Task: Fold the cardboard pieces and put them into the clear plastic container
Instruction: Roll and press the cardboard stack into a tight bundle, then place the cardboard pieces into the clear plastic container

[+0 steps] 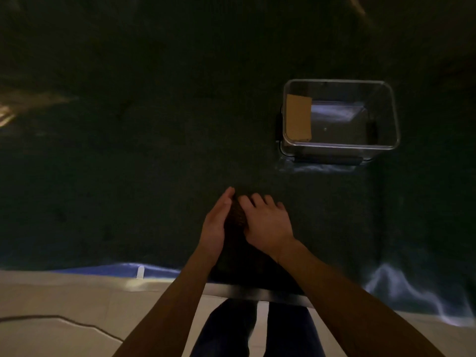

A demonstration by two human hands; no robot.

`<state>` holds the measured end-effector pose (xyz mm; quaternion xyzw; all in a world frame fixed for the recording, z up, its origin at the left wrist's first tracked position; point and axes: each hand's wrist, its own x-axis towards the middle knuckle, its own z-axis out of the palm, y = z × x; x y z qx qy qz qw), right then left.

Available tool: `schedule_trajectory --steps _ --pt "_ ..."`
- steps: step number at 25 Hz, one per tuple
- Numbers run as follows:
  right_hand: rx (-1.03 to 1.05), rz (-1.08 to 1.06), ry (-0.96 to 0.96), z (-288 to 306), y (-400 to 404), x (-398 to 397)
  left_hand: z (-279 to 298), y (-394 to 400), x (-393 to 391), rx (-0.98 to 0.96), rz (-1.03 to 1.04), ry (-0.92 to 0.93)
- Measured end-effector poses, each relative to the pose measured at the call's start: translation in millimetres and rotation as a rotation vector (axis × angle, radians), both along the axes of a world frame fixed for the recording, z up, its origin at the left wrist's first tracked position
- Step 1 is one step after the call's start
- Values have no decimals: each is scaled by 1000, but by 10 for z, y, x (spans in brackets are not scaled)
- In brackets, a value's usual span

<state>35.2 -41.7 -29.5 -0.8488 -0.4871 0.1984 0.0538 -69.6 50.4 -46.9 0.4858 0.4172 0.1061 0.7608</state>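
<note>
A dark cardboard piece [235, 215] lies on the dark table near the front edge, mostly covered by my hands. My left hand [216, 225] stands on edge against its left side, fingers straight. My right hand [266, 220] lies palm down on it, fingers spread and pressing. To the far right stands the clear plastic container [341, 148], open at the top. A tan folded cardboard piece [298, 117] leans against its inner left wall.
The dark table [128, 150] fills most of the view; its front edge [257, 292] runs just below my wrists. A wrinkled plastic sheet [401, 287] hangs at the front right. Pale floor tiles, a dark cable [64, 320] and my legs show below.
</note>
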Motion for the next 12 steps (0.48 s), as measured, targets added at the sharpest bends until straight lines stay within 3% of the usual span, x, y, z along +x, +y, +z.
schedule_trajectory --steps 4,8,10,12 --pt "37 -1 -25 -12 0 4 -45 -47 0 307 -107 61" --pt "77 -81 35 17 -24 39 10 86 -99 103 26 -71" --pt "176 -266 274 120 -64 86 142 155 -139 -4 84 -125" --pt "341 -559 726 348 -84 193 353 175 -71 -80 1 -186"
